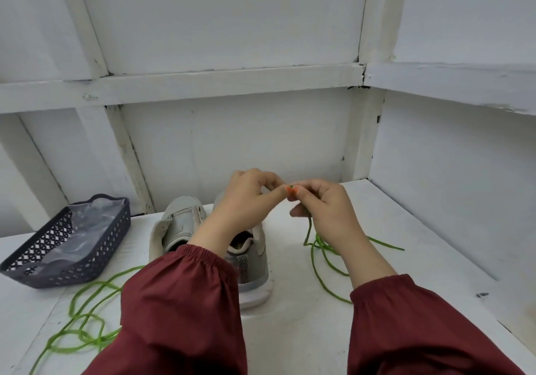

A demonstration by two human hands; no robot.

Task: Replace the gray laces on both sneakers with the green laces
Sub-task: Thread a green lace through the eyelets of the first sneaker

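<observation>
1. You hold the thin green lace [309,229] up above the counter. Your right grip [327,212] pinches its tip. Your left grip [249,197] pinches the same tip from the other side, fingertips meeting.
2. From the right grip the lace hangs to loose loops on the white counter [290,331], right of the shoes.
3. The left gray sneaker [181,223] and the right gray sneaker [255,261] stand side by side, heels toward you. Your dark red sleeve [185,302] covers part of both. The right heel shows a chevron patch; any writing is too small to read.
4. A second green lace [76,297] lies tangled front left, running under that sleeve.
5. A dark gray perforated plastic basket [87,258] stands left of the sneakers, holding crumpled clear plastic [90,223].
</observation>
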